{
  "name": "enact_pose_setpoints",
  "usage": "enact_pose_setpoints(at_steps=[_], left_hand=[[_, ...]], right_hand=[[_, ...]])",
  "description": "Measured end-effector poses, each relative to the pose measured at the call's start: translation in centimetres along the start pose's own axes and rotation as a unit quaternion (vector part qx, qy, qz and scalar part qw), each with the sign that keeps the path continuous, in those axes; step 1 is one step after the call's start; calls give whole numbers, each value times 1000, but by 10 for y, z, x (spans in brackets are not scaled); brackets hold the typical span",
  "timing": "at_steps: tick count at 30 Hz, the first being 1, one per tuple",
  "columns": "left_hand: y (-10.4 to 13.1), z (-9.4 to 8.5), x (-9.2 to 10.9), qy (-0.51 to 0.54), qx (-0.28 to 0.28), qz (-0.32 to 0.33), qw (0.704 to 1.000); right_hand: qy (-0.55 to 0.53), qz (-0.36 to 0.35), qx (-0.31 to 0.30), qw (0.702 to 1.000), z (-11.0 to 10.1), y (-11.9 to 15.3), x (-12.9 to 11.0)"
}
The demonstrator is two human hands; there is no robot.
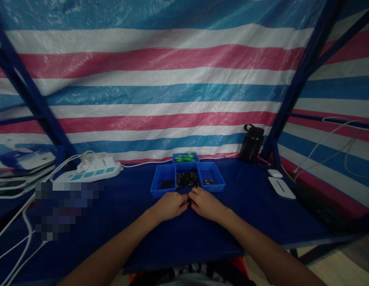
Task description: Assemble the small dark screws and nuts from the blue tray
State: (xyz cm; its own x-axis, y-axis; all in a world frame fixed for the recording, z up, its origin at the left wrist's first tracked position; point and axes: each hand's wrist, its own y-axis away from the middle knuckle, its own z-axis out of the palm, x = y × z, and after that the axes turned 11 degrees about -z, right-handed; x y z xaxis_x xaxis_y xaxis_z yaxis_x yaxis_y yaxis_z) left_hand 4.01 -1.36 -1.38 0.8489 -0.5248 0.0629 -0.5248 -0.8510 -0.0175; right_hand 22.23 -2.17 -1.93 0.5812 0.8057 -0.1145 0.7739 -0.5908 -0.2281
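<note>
Left hand (171, 205) and right hand (206, 203) nearly meet at the near edge of the middle blue bin (188, 168), fingers curled; whether they pinch anything cannot be told. That bin, on the blue bench (136, 238), holds small dark pieces (187, 179) and stands between the left bin (164, 172) and right bin (210, 171). Green items (185, 157) fill the bin behind.

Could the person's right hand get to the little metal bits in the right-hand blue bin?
Probably yes: the right hand is just in front of that open bin, and nothing visible covers the bits.
</note>
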Motion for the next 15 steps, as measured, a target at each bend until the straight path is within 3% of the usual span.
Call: enact_pose_setpoints(at_steps=[15], left_hand=[[2, -7, 4, 0, -10, 3, 1000]], right_hand=[[-119, 6, 76, 990, 11, -2, 1]])
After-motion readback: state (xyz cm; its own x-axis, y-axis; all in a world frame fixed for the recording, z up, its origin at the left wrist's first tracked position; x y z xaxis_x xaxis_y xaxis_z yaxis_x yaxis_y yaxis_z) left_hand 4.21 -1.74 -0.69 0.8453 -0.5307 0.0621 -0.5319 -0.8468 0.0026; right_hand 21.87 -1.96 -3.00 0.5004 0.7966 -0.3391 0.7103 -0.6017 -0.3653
